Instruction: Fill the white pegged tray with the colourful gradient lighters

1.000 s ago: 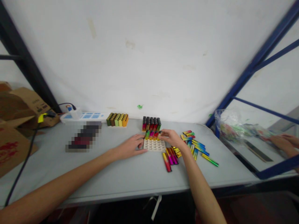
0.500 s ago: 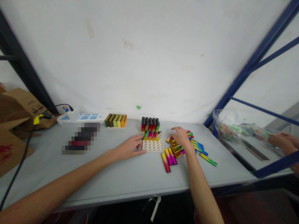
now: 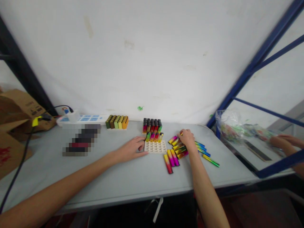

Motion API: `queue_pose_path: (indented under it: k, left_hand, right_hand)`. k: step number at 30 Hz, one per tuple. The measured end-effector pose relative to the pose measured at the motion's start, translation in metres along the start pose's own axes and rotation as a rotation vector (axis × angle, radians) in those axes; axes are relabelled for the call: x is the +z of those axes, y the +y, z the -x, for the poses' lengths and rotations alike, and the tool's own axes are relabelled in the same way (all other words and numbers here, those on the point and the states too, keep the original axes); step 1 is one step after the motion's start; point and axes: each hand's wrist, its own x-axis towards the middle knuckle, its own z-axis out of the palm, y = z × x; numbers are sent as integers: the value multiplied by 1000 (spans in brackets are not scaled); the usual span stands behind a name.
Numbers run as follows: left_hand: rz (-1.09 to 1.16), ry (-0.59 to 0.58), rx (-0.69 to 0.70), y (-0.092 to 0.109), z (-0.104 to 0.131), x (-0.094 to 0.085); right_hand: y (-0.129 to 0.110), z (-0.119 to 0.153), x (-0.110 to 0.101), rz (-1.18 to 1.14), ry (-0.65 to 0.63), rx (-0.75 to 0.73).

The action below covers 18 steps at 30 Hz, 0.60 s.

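Note:
My left hand (image 3: 133, 149) rests on the table with thumb and fingers apart, at the left edge of a white tray (image 3: 155, 148) with round holes. Several colourful lighters (image 3: 154, 137) stand upright along the tray's back row. My right hand (image 3: 186, 137) is over the far side of a pile of loose shiny lighters (image 3: 179, 148); its fingers are bent down, and whether they grip one is hidden. Yellow-and-pink lighters (image 3: 173, 158) lie nearer the table's front.
Behind the tray stands a block of black-topped lighters (image 3: 152, 125), with a yellow-green block (image 3: 117, 122) further left. A power strip (image 3: 89, 119), cardboard box (image 3: 14, 136) and blue frame (image 3: 251, 69) flank them. Another person's hands (image 3: 285, 142) are at far right.
My right hand has shifted slightly right and its fingers have drawn together over the pile, uncovering a yellow-and-pink lighter at the left. My left hand stays by the tray.

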Motion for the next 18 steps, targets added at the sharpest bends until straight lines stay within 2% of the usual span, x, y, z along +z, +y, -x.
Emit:
queue_pose_path:
  k: [8, 11, 14, 18]
  left_hand:
    - [33, 27, 11, 0, 0, 0]
    - [26, 29, 13, -1, -1, 1]
    - [19, 37, 14, -1, -1, 1]
    - [30, 55, 33, -1, -1, 1]
  right_hand:
    - [-4, 2, -1, -48, -17, -15]
    - [1, -1, -7, -90, 49, -10]
    - [13, -5, -20, -101, 139, 6]
    - [47, 1, -35, -64, 43, -138]
